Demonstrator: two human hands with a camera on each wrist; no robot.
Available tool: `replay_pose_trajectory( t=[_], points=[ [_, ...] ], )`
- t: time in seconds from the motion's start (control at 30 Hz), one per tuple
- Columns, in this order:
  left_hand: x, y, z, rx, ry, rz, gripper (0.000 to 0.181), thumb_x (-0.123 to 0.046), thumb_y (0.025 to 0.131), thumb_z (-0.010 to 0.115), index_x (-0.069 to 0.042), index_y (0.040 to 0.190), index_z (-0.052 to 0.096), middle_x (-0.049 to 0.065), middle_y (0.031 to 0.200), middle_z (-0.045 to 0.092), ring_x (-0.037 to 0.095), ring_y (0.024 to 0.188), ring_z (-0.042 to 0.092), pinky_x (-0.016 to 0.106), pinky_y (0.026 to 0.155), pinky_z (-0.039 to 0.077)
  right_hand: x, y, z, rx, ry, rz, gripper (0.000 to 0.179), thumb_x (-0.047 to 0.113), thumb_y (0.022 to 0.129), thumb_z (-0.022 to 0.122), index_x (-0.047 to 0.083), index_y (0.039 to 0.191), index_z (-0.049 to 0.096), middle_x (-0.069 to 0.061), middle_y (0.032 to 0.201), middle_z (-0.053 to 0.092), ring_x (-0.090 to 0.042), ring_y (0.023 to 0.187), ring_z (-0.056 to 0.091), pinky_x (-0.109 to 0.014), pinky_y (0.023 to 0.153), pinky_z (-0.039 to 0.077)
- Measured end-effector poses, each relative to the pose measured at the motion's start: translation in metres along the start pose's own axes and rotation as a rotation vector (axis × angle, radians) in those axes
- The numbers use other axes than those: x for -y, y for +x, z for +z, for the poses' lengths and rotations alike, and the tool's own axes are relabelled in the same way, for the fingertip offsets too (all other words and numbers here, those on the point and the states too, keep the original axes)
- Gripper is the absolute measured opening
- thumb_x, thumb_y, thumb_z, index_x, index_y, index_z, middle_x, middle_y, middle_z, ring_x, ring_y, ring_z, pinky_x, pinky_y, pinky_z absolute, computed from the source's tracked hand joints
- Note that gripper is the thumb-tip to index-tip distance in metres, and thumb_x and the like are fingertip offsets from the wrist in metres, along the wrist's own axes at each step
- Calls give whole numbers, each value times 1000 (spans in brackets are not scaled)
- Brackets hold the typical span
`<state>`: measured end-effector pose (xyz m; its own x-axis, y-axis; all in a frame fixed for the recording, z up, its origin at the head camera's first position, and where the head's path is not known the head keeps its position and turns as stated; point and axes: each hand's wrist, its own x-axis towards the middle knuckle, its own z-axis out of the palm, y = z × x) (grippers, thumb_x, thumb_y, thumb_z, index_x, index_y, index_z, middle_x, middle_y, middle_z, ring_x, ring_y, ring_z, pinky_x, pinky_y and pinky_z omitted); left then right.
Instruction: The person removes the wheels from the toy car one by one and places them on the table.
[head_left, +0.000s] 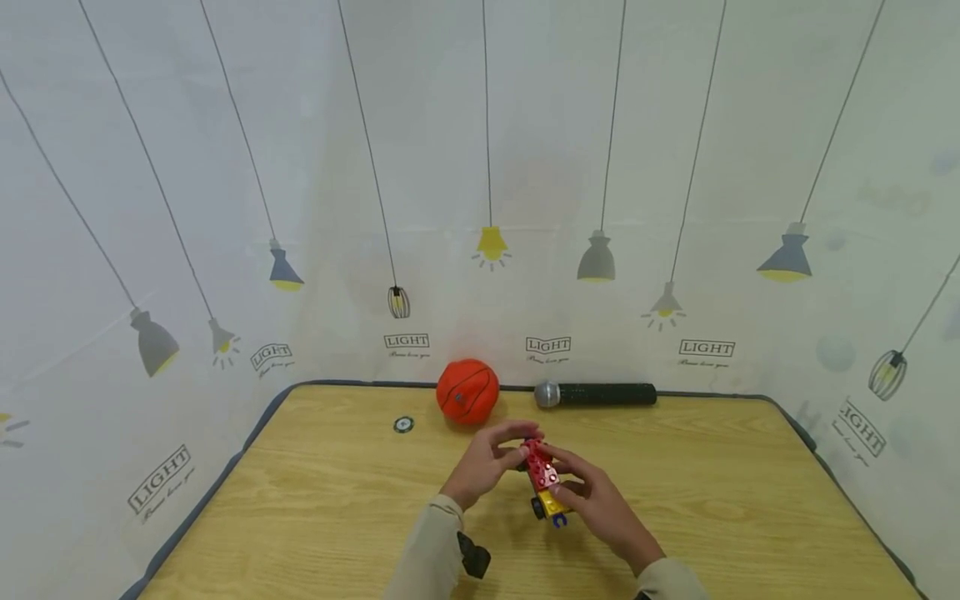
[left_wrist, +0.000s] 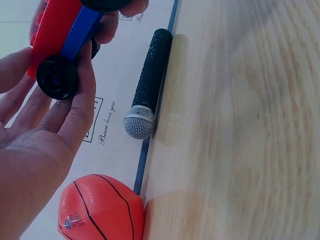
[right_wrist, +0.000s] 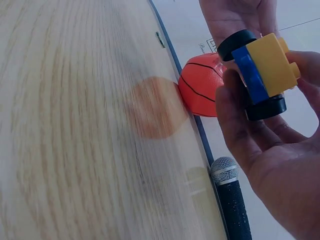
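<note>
Both hands hold a toy block car (head_left: 542, 468) up above the table. Its top is made of red bricks (left_wrist: 56, 32) with studs, and a yellow brick (right_wrist: 272, 65) sits at the end nearer the person. Underneath runs a blue base (left_wrist: 80, 36) with black wheels (left_wrist: 57, 77). My left hand (head_left: 480, 467) grips the far end, thumb against the red side and fingers beneath by a wheel. With the thumb near the yellow brick and fingers curled under the wheels, my right hand (head_left: 600, 504) grips the near end. A small blue hook-like piece (head_left: 559, 521) sticks out there.
A red ball (head_left: 467, 392) with black lines rests at the table's back edge. To its right lies a black microphone (head_left: 607, 394) with a silver head. A small round chip (head_left: 403, 424) lies left of the ball. The wooden table (head_left: 315, 500) is enclosed by a lamp-printed white sheet (head_left: 540, 167).
</note>
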<state>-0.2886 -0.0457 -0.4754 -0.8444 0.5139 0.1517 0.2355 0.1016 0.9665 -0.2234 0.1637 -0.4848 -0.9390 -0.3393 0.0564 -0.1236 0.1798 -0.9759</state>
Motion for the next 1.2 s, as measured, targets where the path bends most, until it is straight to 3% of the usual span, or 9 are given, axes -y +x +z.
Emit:
replay_pose_trajectory(
  t=[0.13,0.33,0.57,0.83,1.03,1.13,1.2],
  points=[
    [0,1,0,18,8,11,35,-15,102,57,-18,137,59,6,140,62,31,137,52,45,111,47,1,0,0,14,22,-2,55,22,101,59,21,154,41,-23,144,48,-33,124,51,-34,93,54],
    [2,1,1,21,-26,3,36,-15,102,56,-15,138,58,9,141,61,30,134,56,39,105,52,1,3,5,1,60,51,60,28,99,63,25,154,40,-23,132,51,-25,111,60,-39,87,58],
    [4,2,4,-42,-54,-35,35,-21,101,61,-14,135,61,10,139,62,32,128,61,37,97,57,0,6,11,-69,41,19,63,26,97,67,23,154,40,-24,127,57,-24,110,60,-32,84,58],
    [7,5,8,-124,-38,-85,32,-22,97,67,-11,127,65,13,132,66,28,112,71,38,91,60,-1,8,18,-169,2,49,60,22,96,68,25,151,45,-17,132,61,-24,114,60,-36,92,57],
    [5,5,9,-159,-54,-108,31,-20,101,60,-4,126,65,17,130,64,27,107,72,37,89,60,3,10,24,-252,-35,91,56,12,99,59,31,150,46,-14,132,63,-21,104,63,-34,77,54],
    [3,3,10,-153,-115,-117,28,-15,105,52,0,126,64,21,130,63,27,108,72,37,90,60,4,10,25,-261,9,118,59,8,100,51,34,152,42,-18,137,59,-22,98,63,-32,69,50],
    [2,1,10,-146,-135,-126,28,-12,106,49,0,126,64,21,130,62,26,107,72,37,90,60,3,10,24,-241,66,129,60,7,101,44,34,154,38,-21,143,54,-26,97,66,-35,68,54]
  ],
)
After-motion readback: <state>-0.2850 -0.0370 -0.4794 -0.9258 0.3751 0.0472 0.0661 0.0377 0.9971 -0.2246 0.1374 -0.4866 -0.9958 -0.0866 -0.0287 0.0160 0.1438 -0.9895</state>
